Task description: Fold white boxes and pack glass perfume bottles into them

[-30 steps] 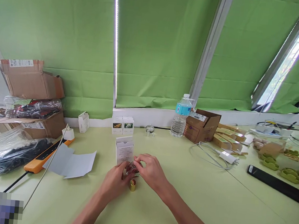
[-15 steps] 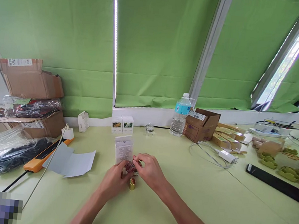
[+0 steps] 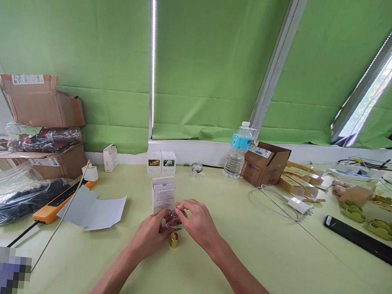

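Observation:
My left hand (image 3: pixel 149 236) and my right hand (image 3: pixel 200 221) are closed together around a small clear glass bottle with a reddish tint (image 3: pixel 174 220), held just above the green table (image 3: pixel 228 242). A gold cap (image 3: pixel 174 240) stands on the table right below the bottle. Just behind my left fingers stands a small white carton (image 3: pixel 163 193) with its top flap up.
Grey paper sheets (image 3: pixel 94 210) and an orange power strip (image 3: pixel 62 200) lie to the left, by plastic bags and cardboard boxes (image 3: pixel 40 104). Two white boxes (image 3: pixel 161 162), a glass stopper (image 3: pixel 196 168) and a water bottle (image 3: pixel 237 150) stand at the back. A charger cable (image 3: pixel 280 203) and black bar (image 3: pixel 363 241) lie right.
Both hands stay on the small bottle with only slight finger movement. The view has shifted a little.

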A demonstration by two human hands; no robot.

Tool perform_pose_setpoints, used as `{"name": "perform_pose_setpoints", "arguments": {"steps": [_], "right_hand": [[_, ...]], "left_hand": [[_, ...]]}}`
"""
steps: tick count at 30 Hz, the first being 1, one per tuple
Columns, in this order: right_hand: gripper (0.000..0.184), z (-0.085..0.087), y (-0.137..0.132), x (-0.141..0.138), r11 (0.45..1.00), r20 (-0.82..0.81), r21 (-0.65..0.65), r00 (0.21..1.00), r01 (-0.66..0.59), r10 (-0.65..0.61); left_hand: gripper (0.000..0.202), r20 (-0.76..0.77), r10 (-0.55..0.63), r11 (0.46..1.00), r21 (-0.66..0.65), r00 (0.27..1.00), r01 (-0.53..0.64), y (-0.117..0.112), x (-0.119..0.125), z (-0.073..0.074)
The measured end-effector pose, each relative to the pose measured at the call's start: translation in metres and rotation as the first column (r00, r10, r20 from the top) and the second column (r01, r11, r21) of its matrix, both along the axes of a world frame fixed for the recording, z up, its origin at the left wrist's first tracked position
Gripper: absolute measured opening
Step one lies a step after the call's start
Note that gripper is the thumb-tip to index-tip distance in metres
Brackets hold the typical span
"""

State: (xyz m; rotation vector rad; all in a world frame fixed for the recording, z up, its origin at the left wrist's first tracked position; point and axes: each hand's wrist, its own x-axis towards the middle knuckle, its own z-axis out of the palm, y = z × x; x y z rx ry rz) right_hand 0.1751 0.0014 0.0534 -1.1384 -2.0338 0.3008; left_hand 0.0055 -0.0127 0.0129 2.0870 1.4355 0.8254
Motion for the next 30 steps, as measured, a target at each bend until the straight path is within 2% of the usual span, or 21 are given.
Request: {"name": "perform_pose_setpoints", "arguments": {"steps": [12,18,30], "right_hand": [[0.013,-0.009,-0.001,0.002,1.0,-0.01,0.027,1.0,0.004,-0.004],[0.017,-0.011,0.0,0.002,0.998,-0.039,0.066,0.999,0.005,-0.003],[0.017,-0.012,0.001,0.004,0.997,-0.015,0.066,0.999,-0.027,0.028]], "left_hand": [[0.024,0.014,-0.002,1.0,-0.009,1.0,0.002,0.002,-0.002,-0.004],[0.022,0.01,-0.002,1.0,0.001,1.0,0.002,0.002,-0.002,-0.005],[0.021,-0.005,0.002,1.0,-0.009,1.0,-0.002,-0.001,0.0,0.002]]}}
